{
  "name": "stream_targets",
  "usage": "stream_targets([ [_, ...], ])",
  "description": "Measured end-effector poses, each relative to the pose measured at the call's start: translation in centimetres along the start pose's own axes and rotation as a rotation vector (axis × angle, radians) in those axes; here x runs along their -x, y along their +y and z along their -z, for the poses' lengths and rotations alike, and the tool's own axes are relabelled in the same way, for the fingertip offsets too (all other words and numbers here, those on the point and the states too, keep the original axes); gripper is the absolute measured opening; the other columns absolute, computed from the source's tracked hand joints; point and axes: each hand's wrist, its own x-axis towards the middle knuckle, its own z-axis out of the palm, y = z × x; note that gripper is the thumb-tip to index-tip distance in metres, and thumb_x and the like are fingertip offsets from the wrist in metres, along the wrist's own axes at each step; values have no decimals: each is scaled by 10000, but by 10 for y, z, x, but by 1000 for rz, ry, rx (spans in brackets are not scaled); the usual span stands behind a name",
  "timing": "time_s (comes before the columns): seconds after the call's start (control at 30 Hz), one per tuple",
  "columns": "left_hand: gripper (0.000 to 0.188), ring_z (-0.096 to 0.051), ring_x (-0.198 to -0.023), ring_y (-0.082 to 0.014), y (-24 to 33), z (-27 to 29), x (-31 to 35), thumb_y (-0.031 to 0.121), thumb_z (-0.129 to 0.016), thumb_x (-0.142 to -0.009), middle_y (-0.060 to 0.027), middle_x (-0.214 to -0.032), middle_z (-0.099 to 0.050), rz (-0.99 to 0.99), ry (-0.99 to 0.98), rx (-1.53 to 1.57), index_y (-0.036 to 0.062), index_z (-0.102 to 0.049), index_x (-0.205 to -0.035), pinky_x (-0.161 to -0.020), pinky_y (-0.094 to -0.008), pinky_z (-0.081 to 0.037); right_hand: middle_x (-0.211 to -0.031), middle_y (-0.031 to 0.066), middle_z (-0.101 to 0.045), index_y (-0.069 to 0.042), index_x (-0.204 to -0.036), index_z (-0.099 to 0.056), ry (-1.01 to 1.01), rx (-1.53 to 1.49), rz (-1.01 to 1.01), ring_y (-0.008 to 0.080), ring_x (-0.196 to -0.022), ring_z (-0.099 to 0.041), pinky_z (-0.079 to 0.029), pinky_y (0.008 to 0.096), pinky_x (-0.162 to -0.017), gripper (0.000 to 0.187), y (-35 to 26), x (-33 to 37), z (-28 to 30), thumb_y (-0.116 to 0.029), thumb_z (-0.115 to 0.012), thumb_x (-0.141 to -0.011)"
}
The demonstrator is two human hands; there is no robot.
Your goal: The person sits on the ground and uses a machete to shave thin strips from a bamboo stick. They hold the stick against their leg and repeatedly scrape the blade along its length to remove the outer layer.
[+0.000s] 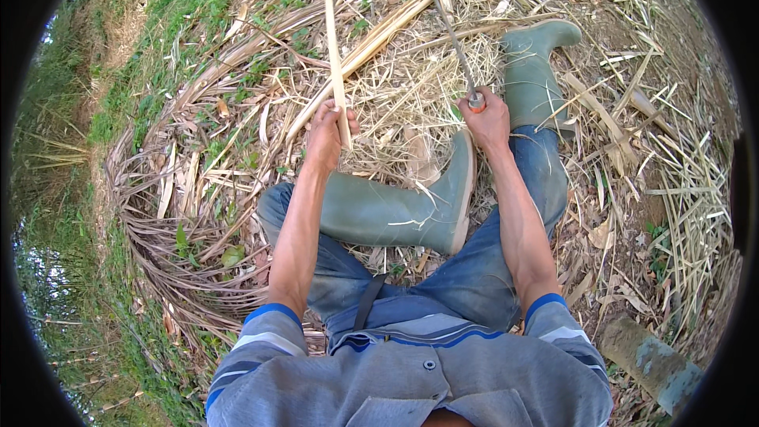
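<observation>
My left hand [322, 138] is closed around the lower end of a pale, flat split-wood strip [333, 39], which may be bamboo. The strip points away from me, nearly upright in the picture. In my right hand [492, 120] is a long, thin-bladed machete [454, 38], gripped by its orange-red handle. Its dark blade stretches forward and slightly left, apart from the strip. Between the two hands lies a heap of thin, curly shavings [403, 99]. I sit on the ground with my legs bent, one green rubber boot [379, 207] lying crosswise below my hands.
Longer pale strips [387, 28] lie beyond my left hand. My other green boot [531, 71] rests right of the machete. Dry fronds [174, 273] curve along the left, with green grass [170, 24] behind. A short log [644, 356] lies at lower right.
</observation>
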Motion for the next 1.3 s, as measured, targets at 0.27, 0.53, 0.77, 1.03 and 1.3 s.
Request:
stream_targets([
  [0.27, 247, -477, -528, -95, -5, -39, 26, 225, -478, -980, -14, -718, -509, 181, 77, -36, 68, -484, -1171, -448, -222, -361, -674, 102, -611, -104, -866, -620, -211, 40, 321, 297, -633, -625, -475, 388, -569, 186, -30, 23, -7, -181, -692, -713],
  [0.53, 174, -369, -492, -52, 0, -59, 39, 230, -484, -982, 7, -699, -466, 246, 30, -133, 60, -501, -1014, -418, -210, -279, -690, 92, -599, -84, -789, -544, -393, 149, 397, 319, -655, -615, -470, 443, -578, 154, -35, 31, -11, -143, -633, -678],
  [0.77, 103, -366, -488, -44, 14, -64, 67, 168, -495, -967, 8, -706, -471, 295, 83, -36, 71, -471, -941, -413, -202, -302, -684, 76, -589, -91, -770, -531, -400, 181, 456, 307, -639, -609, -456, 435, -555, 162, -34, 28, -14, -111, -645, -657],
  [1.03, 67, -360, -488, -46, 31, -64, 92, 135, -485, -966, -4, -735, -453, 334, 101, 33, 83, -444, -972, -410, -198, -294, -667, 40, -576, -106, -747, -522, -317, 168, 564, 275, -606, -603, -430, 404, -502, 185, -38, 30, -18, -113, -675, -645],
  [1.3, 133, -367, -495, -36, 41, -59, 114, 186, -497, -973, 16, -711, -458, 324, 111, 43, 67, -496, -1034, -418, -186, -296, -659, 50, -565, -105, -751, -530, -262, 138, 640, 273, -612, -600, -439, 394, -517, 179, -42, 28, -22, -108, -673, -644],
])
